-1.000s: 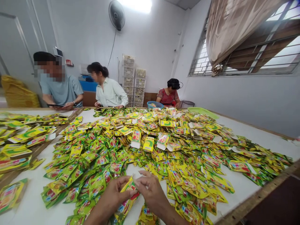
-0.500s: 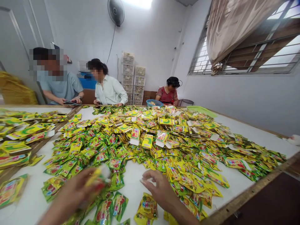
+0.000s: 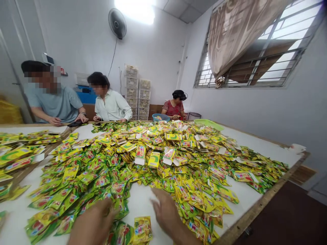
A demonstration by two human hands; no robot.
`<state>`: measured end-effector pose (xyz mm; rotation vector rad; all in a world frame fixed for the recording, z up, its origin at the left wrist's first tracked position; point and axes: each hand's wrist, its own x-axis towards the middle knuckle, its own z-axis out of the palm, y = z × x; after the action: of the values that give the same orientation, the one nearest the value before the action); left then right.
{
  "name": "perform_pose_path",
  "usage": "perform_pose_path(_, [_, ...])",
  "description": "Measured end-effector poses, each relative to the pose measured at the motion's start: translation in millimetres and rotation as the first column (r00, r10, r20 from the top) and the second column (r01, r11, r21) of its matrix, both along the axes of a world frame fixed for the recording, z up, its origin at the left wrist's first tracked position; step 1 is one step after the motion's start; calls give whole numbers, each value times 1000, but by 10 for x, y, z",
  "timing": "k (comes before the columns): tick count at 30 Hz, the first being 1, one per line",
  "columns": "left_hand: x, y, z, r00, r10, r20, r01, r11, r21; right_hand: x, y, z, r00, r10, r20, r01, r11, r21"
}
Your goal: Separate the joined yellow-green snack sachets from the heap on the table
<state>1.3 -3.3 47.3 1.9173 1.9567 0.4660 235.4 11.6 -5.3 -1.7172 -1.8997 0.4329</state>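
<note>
My left grip [image 3: 92, 226] is curled over the sachets, too blurred to tell if it holds one. A lone sachet [image 3: 142, 229] lies between my hands. My right grip [image 3: 165, 211] is spread wide, nothing visible in it. A sachet heap [image 3: 143, 163] covers most of the white tabletop [image 3: 139, 207]. Beyond: fan [image 3: 117, 23], stacked crates [image 3: 135, 92], barred window [image 3: 250, 51].
</note>
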Motion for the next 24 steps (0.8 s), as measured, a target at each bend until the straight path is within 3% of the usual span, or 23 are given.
perform_pose_path(3, [579, 18, -234, 984, -171, -43, 166, 981, -103, 346, 213, 53, 960, -129, 249, 135, 991, -10])
perform_pose_path(6, [897, 17, -430, 958, -280, -54, 263, 941, -213, 556, 316, -34, 949, -60, 308, 91, 992, -89])
perform_pose_path(10, [826, 61, -591, 970, -244, 20, 244, 957, -160, 489, 267, -162, 988, 4, 157, -6, 1000, 16])
perform_pose_path(13, [644, 138, -645, 949, -92, 301, 130, 986, -108, 333, 168, -109, 1000, 8, -6, -8, 998, 70])
perform_pose_path(16, [542, 198, -657, 750, 81, 657, 42, 985, -169, 175, 57, 47, 972, 50, -228, -51, 999, 3])
perform_pose_path(19, [534, 193, -621, 542, 172, 823, 82, 963, -256, 14, -12, 167, 836, 165, -523, -267, 955, -126])
perform_pose_path(21, [546, 157, -566, 485, 161, 860, 162, 950, -269, -87, -18, 173, 732, 208, -649, -369, 921, -121])
perform_pose_path(22, [550, 134, -532, 467, 136, 874, 205, 944, -257, -132, -13, 156, 722, 214, -658, -371, 922, -108])
perform_pose_path(24, [543, 88, -459, 425, 78, 902, 278, 937, -212, -202, 2, 104, 779, 201, -594, -316, 944, -95])
